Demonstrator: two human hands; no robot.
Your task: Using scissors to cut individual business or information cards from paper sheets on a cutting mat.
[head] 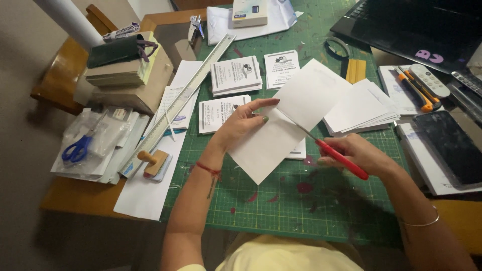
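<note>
Mid-cut: left hand (241,123) fingers pinch the white sheet (288,120) above the green mat (281,211); right hand (354,153) fingers grip red scissors (334,153), blades seemingly inside the paper. Next, steady feeding along the line.

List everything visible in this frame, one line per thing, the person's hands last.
White sheet: one, white, centre, over the mat.
Red scissors: one, red handles, cutting into the sheet.
Cutting mat: one, green, covers the desk's middle.
Blank card stack: one, white, right of the sheet.
Printed card piles: about four, white, behind the sheet.
Metal ruler: one, silver, diagonal at left.
Blue scissors: one, blue, in a clear bag, far left.
Wooden stamp: one, tan, left of the mat.
Laptop: one, black, top right.
Left hand: holds the sheet.
Right hand: grips the red scissors.
</note>
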